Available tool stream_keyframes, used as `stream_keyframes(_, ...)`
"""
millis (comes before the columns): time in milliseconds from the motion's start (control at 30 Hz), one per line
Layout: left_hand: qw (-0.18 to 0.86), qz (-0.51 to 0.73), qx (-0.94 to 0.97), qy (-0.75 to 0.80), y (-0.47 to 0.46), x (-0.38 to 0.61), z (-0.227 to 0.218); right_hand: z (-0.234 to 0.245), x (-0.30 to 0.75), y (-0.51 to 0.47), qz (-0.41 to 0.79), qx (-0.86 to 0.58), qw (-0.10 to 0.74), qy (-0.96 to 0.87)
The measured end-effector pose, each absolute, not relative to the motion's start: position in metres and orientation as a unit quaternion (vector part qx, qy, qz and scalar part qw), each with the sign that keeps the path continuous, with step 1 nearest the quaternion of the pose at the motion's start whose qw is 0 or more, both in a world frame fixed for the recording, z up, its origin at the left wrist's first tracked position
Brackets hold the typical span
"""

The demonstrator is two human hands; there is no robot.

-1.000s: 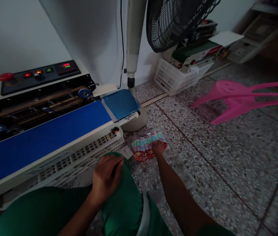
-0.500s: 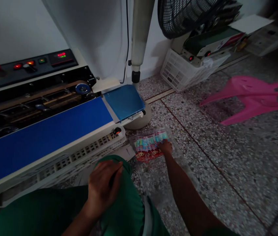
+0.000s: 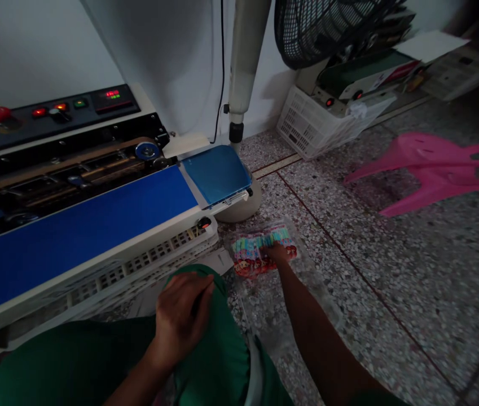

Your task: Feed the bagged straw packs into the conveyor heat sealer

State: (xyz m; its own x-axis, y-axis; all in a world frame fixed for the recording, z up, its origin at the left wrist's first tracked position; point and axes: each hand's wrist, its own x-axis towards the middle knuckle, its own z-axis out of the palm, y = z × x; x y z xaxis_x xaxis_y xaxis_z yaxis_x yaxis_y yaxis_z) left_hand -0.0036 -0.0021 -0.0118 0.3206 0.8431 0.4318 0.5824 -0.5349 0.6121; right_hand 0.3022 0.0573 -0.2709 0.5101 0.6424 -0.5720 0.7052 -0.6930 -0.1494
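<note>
On the floor lies a row of small printed packets, red below and turquoise above, on a clear plastic sheet or bag. My right hand reaches down onto the middle of the row, its fingers stretched out over the packets; the fingertips are small and dark here. My left hand rests on my green-clothed knee. Its fingers are loosely curled toward the thumb, with a dark gap between and nothing visible inside.
A machine with a blue conveyor belt and a lit control panel stands left. Its blue end plate juts over a fan's base. A pink stool lies right; a white crate stands behind.
My right hand has moved left along the packets, uncovering those at the right end of the row. My left hand stays on the knee. The view has shifted slightly.
</note>
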Motion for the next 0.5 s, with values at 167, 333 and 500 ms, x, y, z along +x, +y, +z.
stream_keyframes(167, 0.178, 0.377, 0.791, 0.447, -0.002, -0.004, -0.012, -0.270, 0.276, 0.059, -0.288, 0.885, 0.049, 0.362)
stream_keyframes(333, 0.184, 0.371, 0.791, 0.451, -0.002, -0.005, -0.014, -0.266, 0.243, 0.058, -0.262, 0.895, 0.043, 0.360)
stream_keyframes(500, 0.183, 0.366, 0.794, 0.450, -0.002, -0.004, -0.013, -0.252, 0.214, 0.054, -0.247, 0.895, 0.036, 0.369)
